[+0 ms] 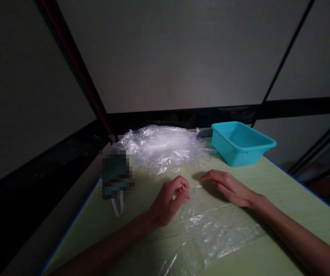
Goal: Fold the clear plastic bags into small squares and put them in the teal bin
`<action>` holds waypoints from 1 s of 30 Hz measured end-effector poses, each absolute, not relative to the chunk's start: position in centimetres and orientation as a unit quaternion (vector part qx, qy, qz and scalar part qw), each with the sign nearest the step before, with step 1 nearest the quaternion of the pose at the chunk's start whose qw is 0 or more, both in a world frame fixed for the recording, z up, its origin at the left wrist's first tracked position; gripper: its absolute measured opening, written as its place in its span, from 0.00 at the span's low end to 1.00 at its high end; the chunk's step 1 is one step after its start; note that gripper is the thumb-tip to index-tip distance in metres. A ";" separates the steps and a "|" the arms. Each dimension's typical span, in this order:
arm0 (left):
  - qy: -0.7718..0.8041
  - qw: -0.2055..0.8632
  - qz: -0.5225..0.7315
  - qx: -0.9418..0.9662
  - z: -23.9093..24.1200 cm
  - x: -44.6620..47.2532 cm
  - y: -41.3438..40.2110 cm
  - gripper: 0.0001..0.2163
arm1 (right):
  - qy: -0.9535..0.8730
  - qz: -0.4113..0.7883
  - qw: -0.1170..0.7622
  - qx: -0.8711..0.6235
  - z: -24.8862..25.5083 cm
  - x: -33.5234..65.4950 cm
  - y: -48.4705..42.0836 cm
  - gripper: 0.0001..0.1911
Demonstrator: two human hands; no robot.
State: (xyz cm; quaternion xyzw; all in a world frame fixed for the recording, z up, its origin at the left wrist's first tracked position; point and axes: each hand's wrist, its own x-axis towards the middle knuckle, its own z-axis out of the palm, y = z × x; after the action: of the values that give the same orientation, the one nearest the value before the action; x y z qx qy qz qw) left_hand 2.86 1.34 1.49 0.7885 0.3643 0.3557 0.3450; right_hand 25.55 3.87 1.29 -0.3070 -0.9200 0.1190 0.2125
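A clear plastic bag (pixel 210 230) lies spread flat on the table in front of me. My left hand (pixel 170 199) is at its upper left edge, thumb and fingers curled together in a pinch on the thin film. My right hand (pixel 228 188) hovers low or rests by the upper right part of the bag, its fingers stretched out and pointing left. Whether those fingertips touch the film is hard to tell. Behind both hands sits a crumpled pile of clear plastic bags (pixel 165 145).
A turquoise plastic basin (pixel 242 153) stands at the back right of the pale green table (pixel 291 199). To the left lies a blurred-out dark green item (pixel 117 174) with a white strap loop (pixel 118 205). Light wall panels (pixel 182 57) rise right behind the table.
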 end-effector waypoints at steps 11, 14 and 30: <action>0.373 0.060 0.067 0.923 -0.9 2.7 -0.1 0.26 | -0.945 0.138 0.068 -0.290 1.0 25.2 3.8 0.23; 0.375 0.047 0.041 0.925 -0.9 2.7 -0.1 0.27 | -0.944 0.123 0.063 -0.301 0.8 25.4 4.0 0.23; 0.372 0.052 0.006 0.927 0.2 2.2 0.7 0.28 | -0.941 0.097 0.078 -0.315 0.5 25.7 4.3 0.24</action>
State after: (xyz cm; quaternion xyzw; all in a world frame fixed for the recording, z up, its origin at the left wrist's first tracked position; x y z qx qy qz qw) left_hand 2.20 0.69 0.17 0.9268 0.3718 0.0063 0.0517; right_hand 25.66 4.26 0.48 -0.3151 -0.9409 0.0970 0.0780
